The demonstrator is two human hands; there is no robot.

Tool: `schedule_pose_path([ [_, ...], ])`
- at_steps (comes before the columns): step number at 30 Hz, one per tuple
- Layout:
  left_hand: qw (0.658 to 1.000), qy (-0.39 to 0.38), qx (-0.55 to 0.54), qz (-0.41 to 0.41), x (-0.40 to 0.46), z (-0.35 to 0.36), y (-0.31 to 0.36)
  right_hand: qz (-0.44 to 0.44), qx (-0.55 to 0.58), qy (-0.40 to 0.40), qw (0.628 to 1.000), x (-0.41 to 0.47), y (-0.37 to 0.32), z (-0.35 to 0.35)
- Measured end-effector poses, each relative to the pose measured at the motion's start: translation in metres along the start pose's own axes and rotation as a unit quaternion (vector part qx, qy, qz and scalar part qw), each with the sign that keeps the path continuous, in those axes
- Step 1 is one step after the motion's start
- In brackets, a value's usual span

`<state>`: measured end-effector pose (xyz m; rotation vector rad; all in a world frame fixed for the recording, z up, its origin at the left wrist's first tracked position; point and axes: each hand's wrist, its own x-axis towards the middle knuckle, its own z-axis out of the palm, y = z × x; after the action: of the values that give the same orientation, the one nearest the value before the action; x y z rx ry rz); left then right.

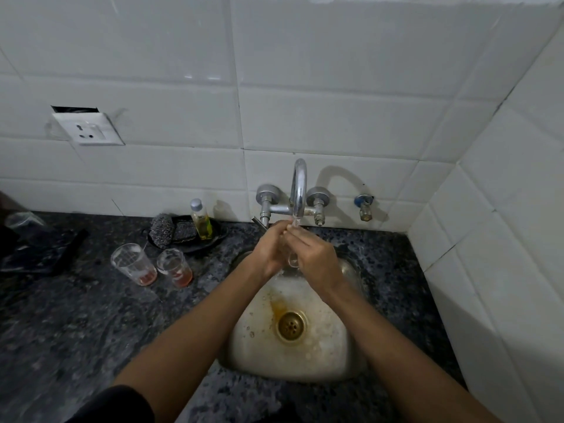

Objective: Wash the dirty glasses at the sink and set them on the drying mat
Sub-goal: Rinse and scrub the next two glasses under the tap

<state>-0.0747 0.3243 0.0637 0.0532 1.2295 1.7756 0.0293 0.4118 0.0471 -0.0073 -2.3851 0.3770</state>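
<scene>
**Rinsing a glass under the tap**

We hold a clear glass (292,260) over the sink (351,355), below the faucet (298,190). Wet glass: light, rigid, slippery, fragile, so we take it round the wall, not the rim. Left hand (270,250) and right hand (317,254) meet around it, fingers curled close, forearms angled inward. Mostly hidden; probably tilted. Two dirty tumblers (134,264) (174,267) wait on the countertop (91,315).

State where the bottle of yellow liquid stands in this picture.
In the head view the bottle stands upright on the dark dish against the wall, left of the tap, beside the steel scrubber.
</scene>
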Motion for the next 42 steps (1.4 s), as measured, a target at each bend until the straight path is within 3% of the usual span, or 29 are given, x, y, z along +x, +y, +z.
schedule_pose_path([
  [3,0.999,0.018,-0.029,0.023,0.003,-0.005,0.002,0.151,0.057,0.043,0.986,0.002,-0.005,-0.001],
  [4,0.998,0.015,-0.050,0.023,0.000,-0.004,0.003,0.166,0.060,0.047,0.983,0.005,-0.008,-0.002],
  [8,0.999,-0.014,-0.046,-0.005,-0.004,0.002,0.001,-0.014,-0.011,0.005,1.000,0.006,-0.006,-0.006],
  [9,0.999,-0.018,-0.031,-0.011,-0.001,0.003,-0.001,-0.001,-0.003,0.010,1.000,0.006,-0.005,-0.006],
  [12,0.997,-0.020,-0.072,-0.001,-0.004,0.005,-0.001,0.155,0.054,0.059,0.985,0.013,-0.009,-0.004],
  [13,0.996,-0.021,-0.090,0.008,-0.003,0.002,-0.002,0.152,0.053,0.063,0.985,0.015,-0.011,-0.004],
  [17,0.998,-0.019,-0.063,-0.009,-0.009,0.006,0.005,-0.040,-0.026,0.024,0.999,0.012,-0.005,-0.010],
  [18,0.999,-0.018,-0.041,-0.018,-0.010,0.010,0.007,-0.053,-0.036,0.019,0.998,0.010,-0.002,-0.008],
  [19,1.000,-0.005,-0.017,-0.019,-0.008,0.011,0.007,-0.032,-0.027,0.021,0.999,0.008,-0.002,-0.006],
  [22,0.999,0.015,-0.039,0.006,-0.006,0.008,0.007,0.151,0.061,0.065,0.985,0.008,-0.011,-0.002],
  [23,0.998,0.017,-0.054,0.014,-0.007,0.006,0.005,0.166,0.070,0.071,0.981,0.009,-0.013,-0.004],
  [27,1.000,0.006,-0.024,-0.002,-0.008,0.004,0.005,-0.027,-0.006,0.015,1.000,0.003,-0.006,-0.011],
  [28,1.000,0.004,0.004,-0.008,-0.010,0.008,0.006,-0.023,-0.007,0.014,1.000,0.002,-0.001,-0.010],
  [31,1.000,0.005,0.007,-0.004,-0.008,0.012,0.006,0.162,0.070,0.055,0.983,0.006,-0.003,-0.006],
  [32,1.000,0.007,-0.016,0.000,-0.010,0.013,0.007,0.180,0.074,0.057,0.979,0.009,-0.006,-0.005],
  [36,0.999,0.031,-0.017,-0.014,-0.006,0.009,0.005,0.009,0.012,0.014,1.000,0.007,-0.006,-0.008],
  [37,0.999,0.034,0.000,-0.012,-0.004,0.008,0.003,0.017,0.013,0.019,1.000,0.006,-0.003,-0.007],
  [40,0.999,0.032,0.005,-0.016,0.001,0.007,0.003,0.191,0.077,0.058,0.977,0.008,-0.009,-0.003],
  [42,1.000,0.011,-0.027,-0.008,-0.001,0.007,0.004,0.165,0.063,0.056,0.983,0.011,-0.015,-0.005],
])
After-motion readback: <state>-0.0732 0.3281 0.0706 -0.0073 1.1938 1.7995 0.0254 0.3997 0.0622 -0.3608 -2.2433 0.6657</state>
